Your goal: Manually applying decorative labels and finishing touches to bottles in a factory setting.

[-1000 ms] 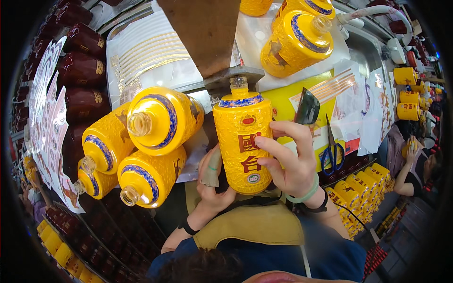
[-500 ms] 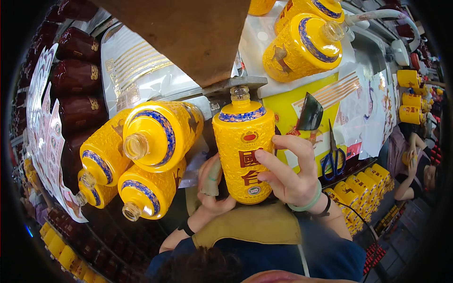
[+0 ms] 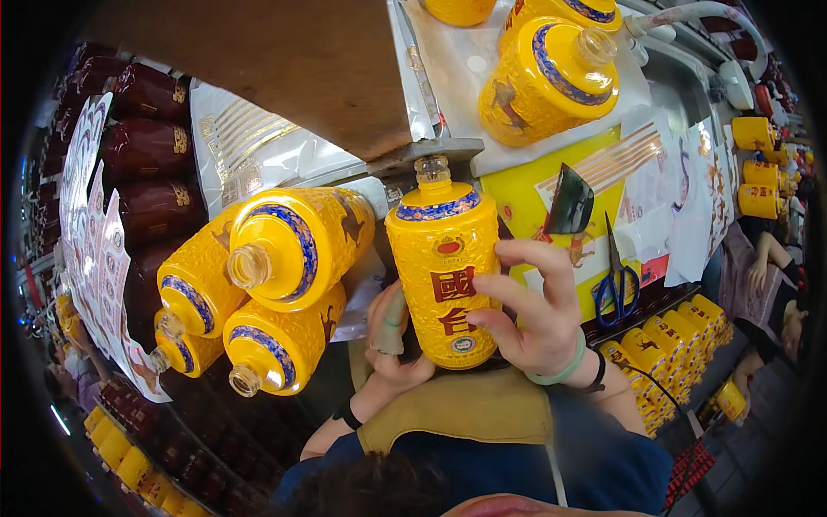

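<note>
A yellow embossed bottle point(image 3: 413, 258) with a clear glass neck, a blue patterned shoulder band and dark red characters stands in front of my body. My left hand point(image 3: 398, 345) is against its lower left side, with a pale covering on one finger; part of that hand is hidden. From the right, my right hand point(image 3: 543, 314) has its curved fingertips on the bottle's front and right edge. The bottle's neck is beside a dark metal block point(image 3: 465, 151). Left of it, several more yellow bottles point(image 3: 301, 250) lie on their sides, necks toward me.
Scissors point(image 3: 615, 289) and a dark green blade-shaped piece point(image 3: 568, 202) lie on a yellow-green sheet point(image 3: 517, 198) at right. A brown board point(image 3: 284, 69) juts in above. Dark red bottles point(image 3: 151, 151) line the left. A co-worker point(image 3: 749, 267) is at far right.
The whole view has shifted slightly. My right fingers have moved a little on the bottle's front; the bottle stays between my hands. At far right, the co-worker's arms have moved.
</note>
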A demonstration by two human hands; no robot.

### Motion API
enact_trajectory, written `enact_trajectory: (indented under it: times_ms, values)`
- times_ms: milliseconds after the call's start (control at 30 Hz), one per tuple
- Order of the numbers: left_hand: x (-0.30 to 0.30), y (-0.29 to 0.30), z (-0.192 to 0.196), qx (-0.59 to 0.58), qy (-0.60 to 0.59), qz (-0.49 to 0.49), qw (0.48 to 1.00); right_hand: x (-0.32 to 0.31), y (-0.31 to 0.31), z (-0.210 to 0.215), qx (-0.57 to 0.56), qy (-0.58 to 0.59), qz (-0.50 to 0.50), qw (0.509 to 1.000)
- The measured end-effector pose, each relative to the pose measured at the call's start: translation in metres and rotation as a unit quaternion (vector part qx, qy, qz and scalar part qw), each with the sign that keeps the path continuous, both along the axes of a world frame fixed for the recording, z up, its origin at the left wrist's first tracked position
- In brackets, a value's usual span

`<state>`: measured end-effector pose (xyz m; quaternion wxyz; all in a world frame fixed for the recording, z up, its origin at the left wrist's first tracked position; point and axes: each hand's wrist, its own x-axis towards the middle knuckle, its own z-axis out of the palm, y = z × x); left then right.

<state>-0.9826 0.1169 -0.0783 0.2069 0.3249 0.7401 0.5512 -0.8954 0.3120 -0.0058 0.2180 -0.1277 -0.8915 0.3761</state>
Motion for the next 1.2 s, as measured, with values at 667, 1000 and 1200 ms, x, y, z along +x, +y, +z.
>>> enact_trajectory:
  times_ms: [667,1000,1200]
  values:
    - [0.024,-0.012,0.015,0.046,-0.005,-0.014,0.999,0.011,-0.038,0.034,-0.303,0.068,-0.009,0.951]
    - [0.037,-0.012,0.036,0.059,0.092,-0.036,0.993,0.034,-0.052,0.039,-0.327,0.118,-0.001,0.938]
    - [0.041,-0.016,0.037,0.046,0.113,-0.038,0.992,0.039,-0.056,0.040,-0.328,0.144,0.005,0.934]
